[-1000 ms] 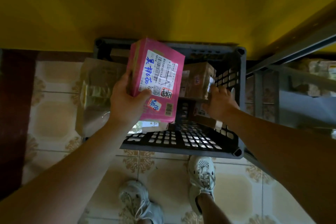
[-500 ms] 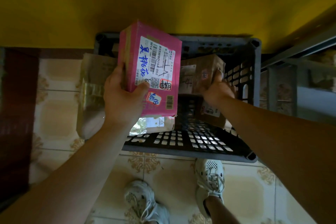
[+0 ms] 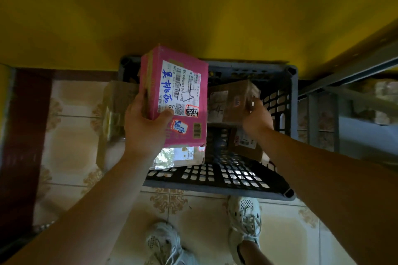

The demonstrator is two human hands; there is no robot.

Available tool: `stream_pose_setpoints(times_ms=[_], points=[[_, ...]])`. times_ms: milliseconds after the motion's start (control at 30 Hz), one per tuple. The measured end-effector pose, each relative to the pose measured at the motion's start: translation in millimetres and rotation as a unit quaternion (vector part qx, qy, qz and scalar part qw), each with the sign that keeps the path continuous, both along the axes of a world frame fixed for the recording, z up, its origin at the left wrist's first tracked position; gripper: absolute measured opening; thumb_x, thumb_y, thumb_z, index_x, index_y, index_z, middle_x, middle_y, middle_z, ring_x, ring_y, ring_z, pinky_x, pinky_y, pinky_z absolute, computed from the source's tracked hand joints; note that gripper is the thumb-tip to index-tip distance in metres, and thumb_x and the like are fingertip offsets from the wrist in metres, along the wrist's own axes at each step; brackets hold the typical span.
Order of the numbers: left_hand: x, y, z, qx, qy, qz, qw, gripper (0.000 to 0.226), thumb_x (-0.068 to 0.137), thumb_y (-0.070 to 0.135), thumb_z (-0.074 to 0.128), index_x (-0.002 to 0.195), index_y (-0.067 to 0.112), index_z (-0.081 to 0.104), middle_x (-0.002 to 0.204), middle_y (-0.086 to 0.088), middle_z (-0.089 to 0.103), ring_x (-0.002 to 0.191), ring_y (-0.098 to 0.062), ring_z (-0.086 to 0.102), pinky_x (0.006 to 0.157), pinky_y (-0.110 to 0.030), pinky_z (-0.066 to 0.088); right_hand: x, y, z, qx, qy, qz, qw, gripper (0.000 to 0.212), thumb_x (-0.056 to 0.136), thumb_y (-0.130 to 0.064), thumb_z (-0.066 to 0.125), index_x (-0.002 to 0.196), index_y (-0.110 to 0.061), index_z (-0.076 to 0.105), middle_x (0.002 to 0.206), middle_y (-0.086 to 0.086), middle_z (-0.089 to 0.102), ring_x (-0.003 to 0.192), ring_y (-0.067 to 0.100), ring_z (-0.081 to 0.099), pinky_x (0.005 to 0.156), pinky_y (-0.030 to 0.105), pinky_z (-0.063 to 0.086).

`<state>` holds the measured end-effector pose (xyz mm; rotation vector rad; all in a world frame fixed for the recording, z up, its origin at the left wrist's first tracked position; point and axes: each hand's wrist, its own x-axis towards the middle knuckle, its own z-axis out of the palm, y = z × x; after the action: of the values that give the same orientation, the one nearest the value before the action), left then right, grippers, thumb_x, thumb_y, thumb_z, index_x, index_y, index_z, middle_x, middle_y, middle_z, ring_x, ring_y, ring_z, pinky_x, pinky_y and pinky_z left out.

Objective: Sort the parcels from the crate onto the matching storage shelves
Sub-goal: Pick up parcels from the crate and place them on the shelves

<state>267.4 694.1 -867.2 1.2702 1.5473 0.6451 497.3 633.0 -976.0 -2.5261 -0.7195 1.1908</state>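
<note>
1. Our left hand (image 3: pixel 146 129) grips the pink parcel (image 3: pixel 178 97) over the 9 o'clock side of the crate (image 3: pixel 289 97), with the thumb across its label and the fingers curled behind.
2. Our right hand (image 3: pixel 256 117) curls round a brown parcel (image 3: pixel 232 103) inside the crate, toward 1 o'clock.
3. Metal shelves (image 3: pixel 349 71) stand at the crate's 3 o'clock.

parcel depot/storeroom | metal shelving (image 3: pixel 349 71) w/ pkgs | crate (image 3: pixel 215 183) | tile floor (image 3: pixel 73 135)

A pink box (image 3: pixel 185 101), its white label marked in blue, is held tilted above the left of the grey lattice crate (image 3: pixel 215 178). A brown box (image 3: pixel 234 101) is held over the crate's right side, and a second brown box (image 3: pixel 245 144) lies inside.
</note>
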Motion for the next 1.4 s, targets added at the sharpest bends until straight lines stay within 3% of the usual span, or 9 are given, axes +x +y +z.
stream_pose_setpoints(times_ms=[167, 333, 433, 600, 767, 900, 1000, 1267, 1400], points=[[-3, 0, -7, -0.007, 0.005, -0.001, 1.0, 0.048, 0.077, 0.016, 0.07, 0.118, 0.04, 0.059, 0.108, 0.003, 0.071, 0.095, -0.014, 0.07, 0.081, -0.043, 0.059, -4, 8, -6, -0.04, 0.006, 0.025, 0.999, 0.069, 0.095, -0.051, 0.055, 0.153, -0.033, 0.022, 0.149, 0.014, 0.028, 0.127, 0.041, 0.043, 0.099, 0.049, 0.047], [-5, -4, -13, 0.003, 0.016, -0.021, 1.0, 0.056, 0.075, 0.027, 0.068, 0.13, 0.035, 0.055, 0.118, -0.001, 0.066, 0.102, -0.017, 0.068, 0.08, -0.04, 0.059, -14, 9, -19, 0.007, 0.022, 0.005, 1.0, 0.086, 0.087, -0.046, 0.065, 0.15, -0.044, 0.007, 0.158, 0.007, 0.011, 0.135, 0.046, 0.034, 0.101, 0.053, 0.046], [-6, -5, -10, -0.012, 0.002, -0.024, 1.0, 0.049, 0.085, 0.012, 0.067, 0.126, 0.037, 0.056, 0.113, 0.003, 0.069, 0.098, -0.013, 0.07, 0.077, -0.033, 0.059, -13, 3, -14, -0.031, 0.025, -0.015, 0.999, 0.097, 0.087, -0.049, 0.066, 0.152, -0.048, -0.005, 0.156, 0.015, 0.017, 0.134, 0.047, 0.035, 0.089, 0.044, 0.044], [-5, -3, 8, -0.057, -0.002, -0.027, 0.998, 0.05, 0.092, 0.005, 0.06, 0.134, 0.031, 0.051, 0.106, 0.012, 0.071, 0.089, -0.006, 0.071, 0.067, -0.022, 0.058, -12, -8, 21, -0.026, -0.028, -0.01, 0.999, 0.095, 0.081, -0.062, 0.062, 0.153, -0.046, 0.001, 0.155, 0.015, 0.028, 0.14, 0.042, 0.027, 0.11, 0.056, 0.03], [-10, -4, 56, -0.052, 0.045, -0.04, 0.997, 0.05, 0.092, 0.013, 0.062, 0.137, 0.031, 0.049, 0.104, 0.017, 0.068, 0.084, 0.001, 0.068, 0.066, -0.014, 0.055, -5, -17, 97, 0.052, -0.001, -0.049, 0.997, 0.086, 0.085, -0.058, 0.06, 0.153, -0.044, 0.009, 0.159, 0.004, 0.015, 0.141, 0.04, 0.019, 0.108, 0.057, 0.035], [-24, -7, 109, -0.051, 0.042, -0.038, 0.997, 0.05, 0.091, 0.01, 0.063, 0.136, 0.029, 0.051, 0.111, 0.009, 0.07, 0.092, -0.009, 0.07, 0.079, -0.035, 0.059, 1, -33, 171, 0.099, -0.033, -0.033, 0.994, 0.086, 0.084, -0.058, 0.061, 0.153, -0.036, 0.015, 0.157, 0.005, 0.02, 0.139, 0.04, 0.023, 0.112, 0.053, 0.028], [-34, -11, 153, -0.048, 0.043, -0.046, 0.997, 0.047, 0.091, 0.014, 0.063, 0.134, 0.03, 0.053, 0.114, 0.007, 0.069, 0.092, -0.009, 0.068, 0.072, -0.024, 0.055, -1, -45, 228, 0.152, -0.036, -0.033, 0.987, 0.084, 0.086, -0.053, 0.063, 0.154, -0.035, 0.017, 0.155, 0.005, 0.023, 0.14, 0.037, 0.025, 0.114, 0.052, 0.027], [-73, -24, 292, 0.002, 0.001, -0.037, 0.999, 0.036, 0.094, 0.018, 0.062, 0.127, 0.027, 0.052, 0.103, 0.01, 0.064, 0.079, -0.002, 0.063, 0.057, -0.015, 0.047, -45, -63, 384, 0.25, 0.037, -0.084, 0.964, 0.073, 0.079, -0.047, 0.071, 0.144, -0.049, 0.038, 0.139, -0.006, 0.033, 0.127, 0.029, 0.046, 0.099, 0.052, 0.05], [-111, -26, 369, 0.042, -0.012, -0.059, 0.997, 0.051, 0.093, 0.019, 0.063, 0.14, 0.026, 0.045, 0.11, 0.006, 0.063, 0.083, -0.005, 0.064, 0.064, -0.022, 0.05, -70, -69, 474, 0.274, 0.022, -0.048, 0.96, 0.075, 0.076, -0.049, 0.07, 0.144, -0.048, 0.038, 0.145, -0.003, 0.037, 0.124, 0.027, 0.05, 0.096, 0.05, 0.052]])
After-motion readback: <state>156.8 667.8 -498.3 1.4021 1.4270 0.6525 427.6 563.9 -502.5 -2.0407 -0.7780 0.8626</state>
